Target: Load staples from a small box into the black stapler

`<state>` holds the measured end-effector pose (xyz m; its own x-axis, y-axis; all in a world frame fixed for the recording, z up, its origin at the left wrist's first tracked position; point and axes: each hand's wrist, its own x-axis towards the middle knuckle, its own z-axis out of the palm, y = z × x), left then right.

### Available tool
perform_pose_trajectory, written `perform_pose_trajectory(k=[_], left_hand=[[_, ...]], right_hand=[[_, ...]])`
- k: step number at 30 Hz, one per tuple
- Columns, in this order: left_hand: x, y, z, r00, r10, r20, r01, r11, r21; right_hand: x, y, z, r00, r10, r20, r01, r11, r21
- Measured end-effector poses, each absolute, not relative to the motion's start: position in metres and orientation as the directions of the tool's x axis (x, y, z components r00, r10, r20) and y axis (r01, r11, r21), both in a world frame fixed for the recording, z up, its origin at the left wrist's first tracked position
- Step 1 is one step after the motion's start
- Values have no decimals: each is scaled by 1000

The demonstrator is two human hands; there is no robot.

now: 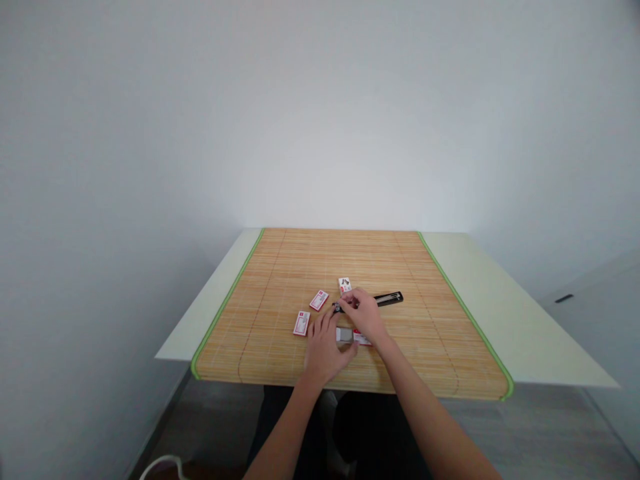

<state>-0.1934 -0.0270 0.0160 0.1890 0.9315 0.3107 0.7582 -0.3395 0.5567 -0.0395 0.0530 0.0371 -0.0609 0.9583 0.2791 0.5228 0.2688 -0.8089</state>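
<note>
A long black stapler [390, 299] lies opened out flat on the bamboo mat, metal showing inside its right part. My right hand [366, 315] is over its middle, thumb and fingers pinched together near the left end; whatever is between them is too small to make out. My left hand [326, 345] rests with fingers stretched out, the fingertips at the stapler's left end and the thumb spread apart. Between the hands sits an opened staple box, its grey staples [344, 335] showing beside the red and white sleeve [362, 338], partly covered by my left thumb.
Two red and white staple boxes [319, 300] [301, 323] lie left of my hands. Another small box with a dark picture [345, 285] lies just beyond them. The bamboo mat [345, 253] has green edging and covers the middle of a white table [520, 320] against a wall.
</note>
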Motion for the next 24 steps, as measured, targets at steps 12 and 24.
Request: perform_pose_trajectory(k=[12,24], left_hand=[[-215,-29,3,274,914,300,660,-405,632],[-216,-26,1,268,909,319,654,-414,633]], right_hand=[[-21,10,50,-583,755,301,552,639,-535],[-23,15,50,-707,684,181,584,708,-397]])
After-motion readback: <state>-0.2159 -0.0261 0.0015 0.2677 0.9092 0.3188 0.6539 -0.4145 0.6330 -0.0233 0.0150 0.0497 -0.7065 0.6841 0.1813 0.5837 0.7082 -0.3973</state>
